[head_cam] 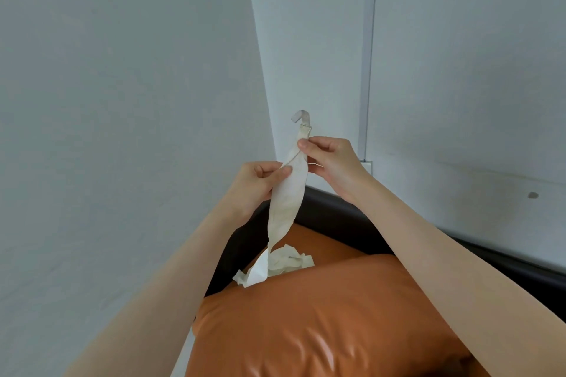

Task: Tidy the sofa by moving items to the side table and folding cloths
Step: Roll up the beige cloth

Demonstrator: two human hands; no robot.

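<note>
A cream cloth [288, 196] hangs in a long narrow twist in front of the wall, with a small grey loop tag at its top. My right hand [330, 162] pinches its upper edge just below the tag. My left hand [260, 180] pinches the cloth's left edge a little lower. The cloth's bottom end lies crumpled on the orange leather sofa [321, 315], partly behind a seat cushion. No side table is in view.
The sofa has a black frame [337, 217] along the back and left corner. Pale walls rise on both sides. A white cable duct [367, 55] runs down the right wall to a small box near my right wrist.
</note>
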